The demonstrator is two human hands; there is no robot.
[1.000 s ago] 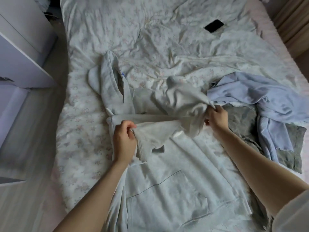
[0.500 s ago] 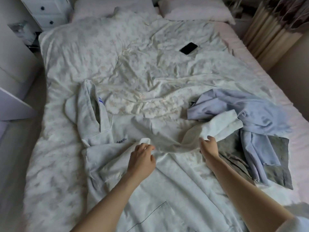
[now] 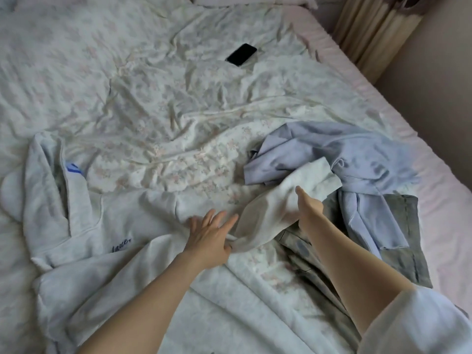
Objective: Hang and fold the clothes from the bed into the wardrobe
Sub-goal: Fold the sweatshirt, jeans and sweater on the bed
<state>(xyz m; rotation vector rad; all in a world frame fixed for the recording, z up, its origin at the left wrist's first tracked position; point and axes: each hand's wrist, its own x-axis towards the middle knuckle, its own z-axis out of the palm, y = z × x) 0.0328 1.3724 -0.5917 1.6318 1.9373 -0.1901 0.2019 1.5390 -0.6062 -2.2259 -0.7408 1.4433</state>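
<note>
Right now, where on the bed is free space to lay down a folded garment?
Free: the wide duvet stretch between the phone and the hoodie. Crowded: the right side, where the blue garment and grey garment are piled.

Pale grey hoodie (image 3: 84,226) lies flat at 7 o'clock, sleeve (image 3: 286,198) stretched toward 3 o'clock onto crumpled lavender garment (image 3: 357,154) overlying grey one (image 3: 406,238).

A black phone (image 3: 241,54) lies face up on the far part of the rumpled floral duvet (image 3: 158,98), with a pink pillow (image 3: 245,0) at the far edge and pleated beige curtains (image 3: 370,29) at the far right.
</note>
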